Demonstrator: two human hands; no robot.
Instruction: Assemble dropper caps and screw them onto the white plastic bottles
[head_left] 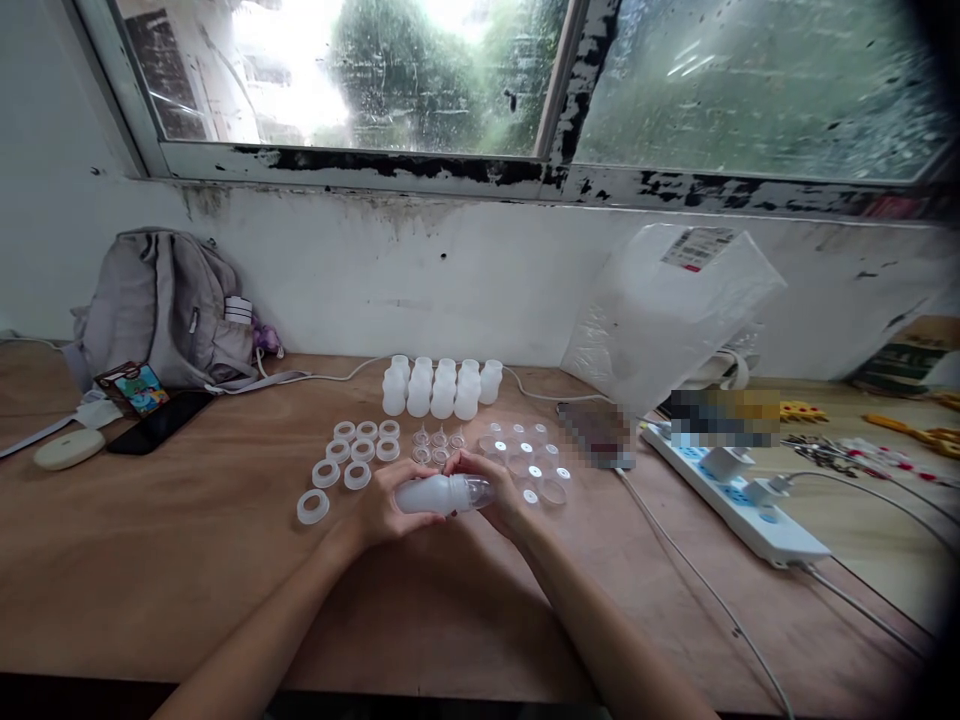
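Both hands hold one small baby bottle point(429, 495), lying sideways above the table, its clear cap end pointing right. My left hand point(386, 505) is closed round the white body. My right hand point(499, 490) is closed at the clear cap end. Just beyond the hands stand several clear nipples point(421, 440), partly hidden by the fingers. White collar rings point(326, 473) lie in rows left of them. To the right are clear domed caps point(553, 490), some with white discs point(535, 471). Several white bottle bodies point(442, 392) stand grouped farther back.
A grey backpack point(161, 305) leans on the wall at left, near a black phone point(159, 422) and a round cream object point(69, 449). At right are a clear plastic bag point(660, 320), a power strip point(787, 538) and a white cable point(690, 570) running to the front edge.
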